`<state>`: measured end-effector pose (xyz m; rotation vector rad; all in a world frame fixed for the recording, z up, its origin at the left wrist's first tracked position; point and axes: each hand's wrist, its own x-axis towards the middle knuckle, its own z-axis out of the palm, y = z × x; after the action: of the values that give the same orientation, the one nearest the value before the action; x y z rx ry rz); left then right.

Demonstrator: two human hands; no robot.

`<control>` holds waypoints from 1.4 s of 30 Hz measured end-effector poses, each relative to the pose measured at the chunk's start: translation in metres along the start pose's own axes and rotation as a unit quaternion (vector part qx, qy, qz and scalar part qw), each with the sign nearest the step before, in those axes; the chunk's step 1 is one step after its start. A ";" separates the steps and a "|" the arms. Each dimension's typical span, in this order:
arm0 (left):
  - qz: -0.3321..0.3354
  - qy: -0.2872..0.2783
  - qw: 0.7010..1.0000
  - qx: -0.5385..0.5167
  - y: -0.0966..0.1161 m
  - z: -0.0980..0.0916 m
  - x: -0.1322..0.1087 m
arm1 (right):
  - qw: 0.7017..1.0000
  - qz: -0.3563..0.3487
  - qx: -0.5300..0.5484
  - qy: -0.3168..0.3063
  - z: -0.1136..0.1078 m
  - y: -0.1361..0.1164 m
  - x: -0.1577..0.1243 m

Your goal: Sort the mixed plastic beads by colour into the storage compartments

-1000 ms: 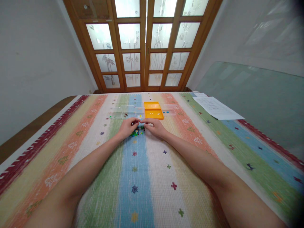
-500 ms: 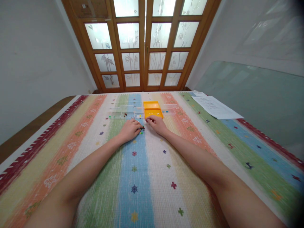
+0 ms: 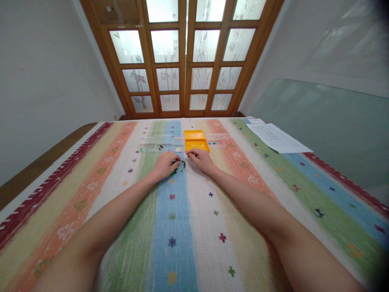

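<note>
My left hand (image 3: 165,165) rests low over a loose pile of small coloured pieces (image 3: 181,165) on the blue stripe of the cloth. Its thumb and forefinger are apart, and pieces show between and beside them: dark, green and a few other colours. Part of the pile is hidden under the palm. Just in front of the orange box (image 3: 197,135), my right hand (image 3: 199,159) is closed in a pinch. A tiny dark red piece (image 3: 187,155) shows at its fingertips. Inside the open box lie several small white pieces (image 3: 202,146).
Clear plastic trays flank the orange box: the left one (image 3: 148,142) holds green, brown and yellow pieces, the right one (image 3: 219,140) blue ones. Printed paper (image 3: 275,138) lies at the table's right side. Wooden glass-paned doors (image 3: 184,52) stand beyond the far edge.
My left thumb and fingers have drawn back slightly to the left and parted, uncovering more of the coloured pieces. My right hand has stayed almost still.
</note>
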<state>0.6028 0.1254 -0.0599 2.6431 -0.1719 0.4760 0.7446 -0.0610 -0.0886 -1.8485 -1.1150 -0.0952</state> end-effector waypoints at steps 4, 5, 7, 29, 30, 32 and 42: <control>-0.085 0.063 0.993 -0.054 -0.022 -0.008 0.004 | 1.000 -0.002 -0.008 -0.006 0.000 0.000 -0.001; -0.109 0.083 0.989 -0.062 -0.030 -0.011 0.004 | 1.000 -0.003 -0.009 -0.006 0.000 0.001 -0.001; -0.145 0.136 0.977 -0.074 -0.051 -0.019 0.004 | 1.000 -0.003 -0.009 -0.009 0.000 0.001 -0.001; -0.314 0.276 0.906 -0.063 -0.130 -0.045 -0.010 | 0.984 -0.095 -0.096 -0.115 0.000 -0.003 -0.003; -0.298 0.264 0.915 -0.060 -0.125 -0.044 -0.009 | 0.984 -0.095 -0.097 -0.116 0.000 -0.003 -0.003; -0.252 0.229 0.939 -0.052 -0.111 -0.042 -0.006 | 0.984 -0.095 -0.099 -0.115 0.000 -0.002 -0.003; -0.015 0.026 0.999 0.032 -0.059 -0.025 0.001 | 0.984 -0.087 -0.110 -0.109 0.002 -0.001 -0.003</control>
<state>0.6078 0.1894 -0.0621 2.6873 -0.1010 0.5483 0.7415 -0.0614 -0.0900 -1.9880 -1.4680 -0.1239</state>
